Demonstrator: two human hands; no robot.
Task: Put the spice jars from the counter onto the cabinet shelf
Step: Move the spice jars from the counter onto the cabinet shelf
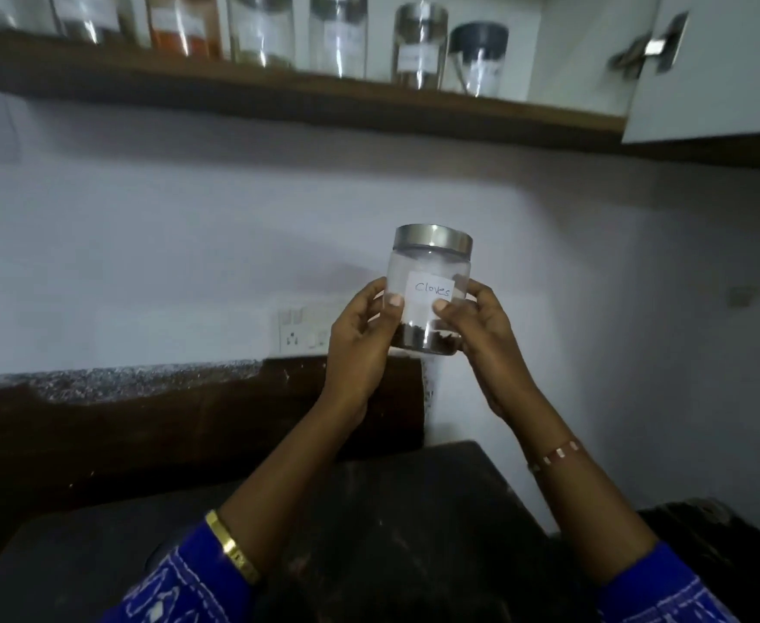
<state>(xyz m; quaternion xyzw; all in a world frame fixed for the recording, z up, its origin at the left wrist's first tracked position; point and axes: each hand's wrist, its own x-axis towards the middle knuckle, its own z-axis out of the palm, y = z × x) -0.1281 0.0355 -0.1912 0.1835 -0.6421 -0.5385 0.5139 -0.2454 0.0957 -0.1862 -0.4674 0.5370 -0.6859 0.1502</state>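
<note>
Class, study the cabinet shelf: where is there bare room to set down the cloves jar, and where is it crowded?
The shelf is bare between the dark-lidded jar and the open cabinet door. Left of that, jars stand closely spaced in a row. Both hands, left hand and right hand, hold the cloves jar below.

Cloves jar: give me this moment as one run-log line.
cloves jar: upright, lidded, off counter | left hand + right hand: gripping jar sides | shelf: jars lined up above

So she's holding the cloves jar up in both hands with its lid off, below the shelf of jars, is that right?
Not quite: the head view shows the silver lid still on the cloves jar. The rest holds: the left hand and right hand both grip it, below the shelf of jars.
</note>
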